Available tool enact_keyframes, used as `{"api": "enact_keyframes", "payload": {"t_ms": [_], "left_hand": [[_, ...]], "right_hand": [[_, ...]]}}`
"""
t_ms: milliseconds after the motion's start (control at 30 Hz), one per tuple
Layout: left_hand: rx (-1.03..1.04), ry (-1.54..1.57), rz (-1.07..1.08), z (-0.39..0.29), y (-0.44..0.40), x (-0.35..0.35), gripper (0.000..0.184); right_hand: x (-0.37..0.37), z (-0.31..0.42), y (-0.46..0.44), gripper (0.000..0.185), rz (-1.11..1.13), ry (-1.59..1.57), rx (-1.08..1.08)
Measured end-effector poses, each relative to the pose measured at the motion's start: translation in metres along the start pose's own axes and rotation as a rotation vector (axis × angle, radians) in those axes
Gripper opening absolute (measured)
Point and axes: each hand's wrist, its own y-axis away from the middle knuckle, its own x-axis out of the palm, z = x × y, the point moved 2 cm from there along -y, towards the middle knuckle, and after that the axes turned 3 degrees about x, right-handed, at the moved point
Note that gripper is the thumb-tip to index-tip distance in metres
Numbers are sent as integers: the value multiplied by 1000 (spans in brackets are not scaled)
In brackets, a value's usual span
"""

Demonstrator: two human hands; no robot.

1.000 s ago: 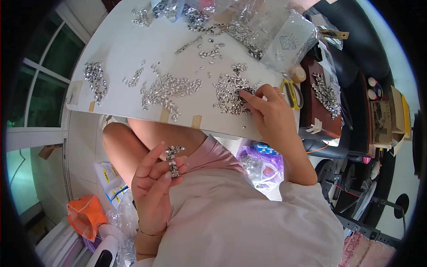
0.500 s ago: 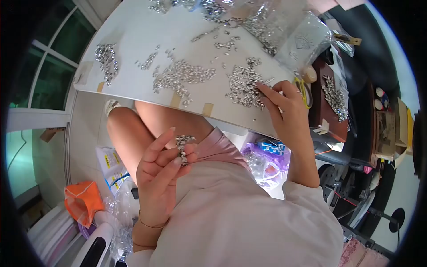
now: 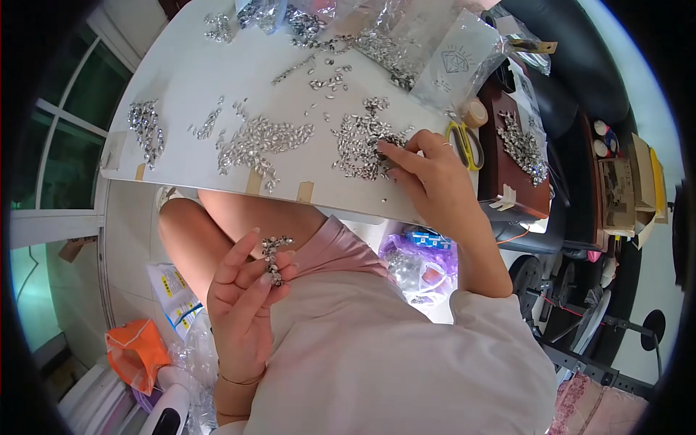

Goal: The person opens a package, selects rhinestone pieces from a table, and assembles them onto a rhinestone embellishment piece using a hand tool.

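Before my body, my left hand pinches a short strand of rhinestones between thumb and fingers; its upper part bends to the right. On the white table, my right hand reaches into a pile of loose silvery rhinestones. Its index fingertip touches the pile's right side, and the thumb is apart from it. Whether a stone is under the fingertip, I cannot tell. Left of that pile lies a paler heap of pointed oval rhinestones.
Yellow-handled scissors and a roll of tape lie right of my right hand. A clear plastic bag is at the back. More rhinestones lie on a brown box. Tape pieces mark the table's front edge.
The whole view has shifted, so the table and its piles appear farther left. My right hand remains at the same pile, and my left hand still holds the strand.
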Motion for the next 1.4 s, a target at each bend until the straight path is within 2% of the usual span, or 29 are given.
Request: {"api": "enact_keyframes", "payload": {"t_ms": [267,533,667,700,800,933,1033,1133,1233,1400], "left_hand": [[-13,-16,5,-1,-2,0,45],[-7,-20,23,-2,-1,1,46],[-29,-66,26,-6,2,1,46],[-35,-76,34,-8,3,0,46],[-59,-89,84,-9,5,-1,46],[-128,-73,114,-14,10,2,45],[-151,-49,90,-14,13,5,47],[-178,-54,128,-14,17,2,46],[-182,-82,143,-17,20,1,45],[-232,-81,139,-20,25,2,47]], "right_hand": [[6,1,-4,21,-21,47,-37],[9,2,-2,24,-46,116,-59],[4,7,-2,29,-77,52,-64],[0,11,-2,32,-69,16,-53],[-7,27,-1,33,53,-409,-110],[-7,47,1,29,318,-739,-380],[2,60,0,30,418,-848,-510],[8,68,0,32,505,-959,-537],[13,70,4,31,569,-1078,-478],[14,71,7,34,633,-1098,-499]]}}
